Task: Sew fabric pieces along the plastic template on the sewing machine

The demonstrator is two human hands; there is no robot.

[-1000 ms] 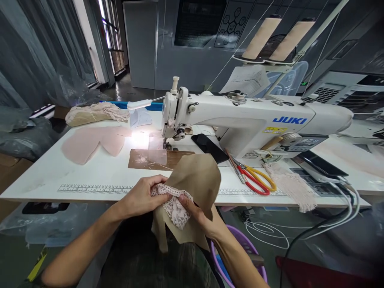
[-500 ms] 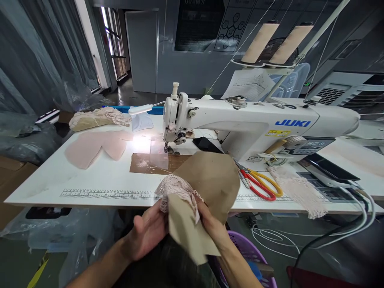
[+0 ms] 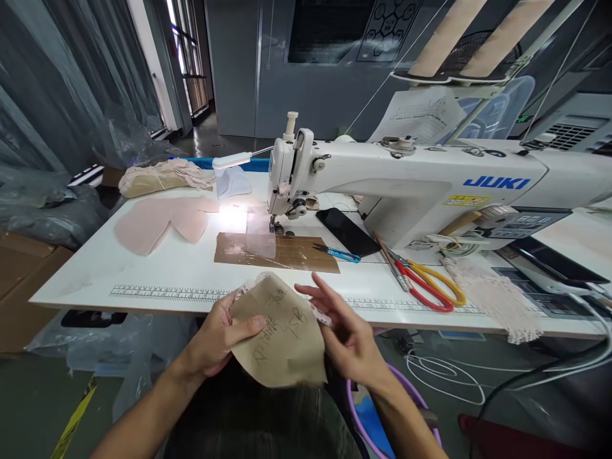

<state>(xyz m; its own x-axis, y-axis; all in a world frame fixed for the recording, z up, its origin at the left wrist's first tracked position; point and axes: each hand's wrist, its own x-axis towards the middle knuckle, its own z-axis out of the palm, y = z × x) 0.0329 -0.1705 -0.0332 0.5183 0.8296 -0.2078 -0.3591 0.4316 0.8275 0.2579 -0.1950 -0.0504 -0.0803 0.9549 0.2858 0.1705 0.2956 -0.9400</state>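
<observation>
My left hand (image 3: pixel 222 335) holds a brown paper pattern piece (image 3: pixel 291 357) marked with handwriting, its thumb pressed flat on the paper. Pale pink lace (image 3: pixel 321 315) peeks out behind the paper's right edge and along its upper left. At that right edge is my right hand (image 3: pixel 351 338), fingers stretched and spread, close to the lace; whether it touches the lace is unclear. Both hands are over my lap, in front of the table edge. Behind them stands a white JUKI sewing machine (image 3: pixel 406 169), its lamp lit.
Blue thread snips (image 3: pixel 342 254) lie on a brown taped sheet (image 3: pixel 306 258). Black phone (image 3: pixel 348 231), red-handled and yellow-handled scissors (image 3: pixel 425 284) and a lace strip (image 3: pixel 497 299) are to the right. Pink fabric (image 3: pixel 162 223) and a tied bundle (image 3: pixel 165 177) lie left. Below is a purple basket (image 3: pixel 421 398).
The brown paper has been turned so its written face shows, and drawn down toward my lap. My right hand has let go and spread its fingers. Blue snips have come into view.
</observation>
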